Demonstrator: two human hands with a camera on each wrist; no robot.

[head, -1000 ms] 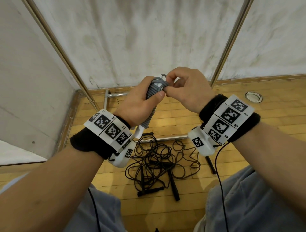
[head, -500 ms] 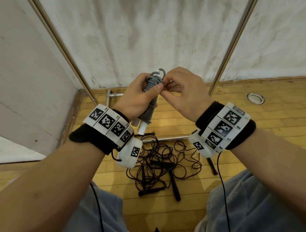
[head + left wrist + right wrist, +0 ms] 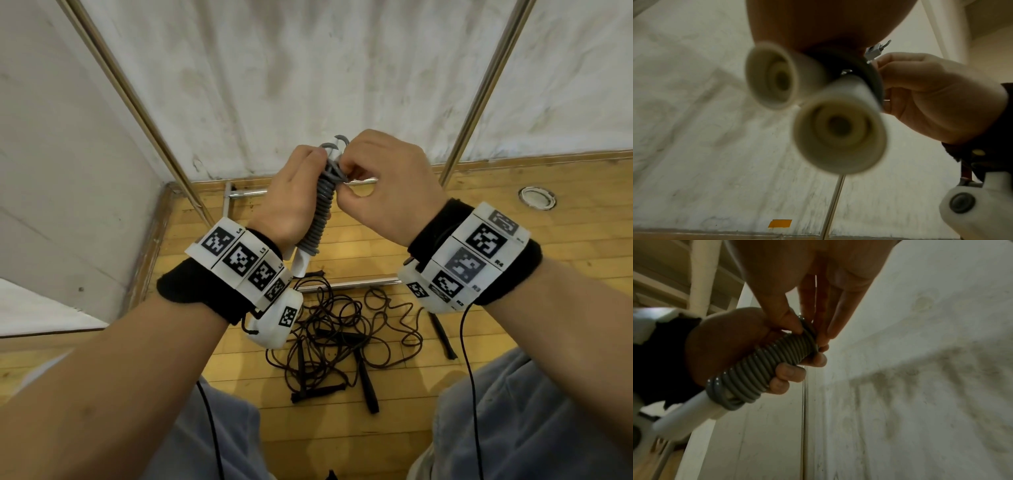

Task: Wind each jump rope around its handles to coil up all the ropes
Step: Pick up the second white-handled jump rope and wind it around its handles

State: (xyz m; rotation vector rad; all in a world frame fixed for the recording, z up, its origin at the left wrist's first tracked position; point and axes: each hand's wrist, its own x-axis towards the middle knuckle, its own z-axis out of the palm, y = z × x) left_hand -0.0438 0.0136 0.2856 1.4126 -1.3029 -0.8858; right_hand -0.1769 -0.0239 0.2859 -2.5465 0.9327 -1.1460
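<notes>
I am looking down at a wooden floor [image 3: 394,236] that meets a stained white wall [image 3: 308,78], with metal poles [image 3: 137,106] slanting up in front of it.

At about nine o'clock of the picture centre, my left hand [image 3: 291,198] is wrapped round the grey jump rope [image 3: 320,216], which is wound in tight turns around its two white handles [image 3: 838,129]. The right wrist view shows those left fingers [image 3: 791,371] curled over the coil, and the bare white ends of the handles stick out below the last turns. The bundle stands nearly upright, tilted slightly, between both hands in front of the wall.

At about one o'clock of the coil, my right hand [image 3: 387,192] pinches the top turns of the grey rope with thumb and fingertips; the other fingers are curled in. Two grey hooked ends poke out above the bundle, at twelve o'clock.

On the floor at six o'clock, between my knees, lies a loose tangle of black jump ropes [image 3: 342,335] with black handles, uncoiled. At two o'clock, near the wall, sits a round metal floor fitting [image 3: 536,197].
</notes>
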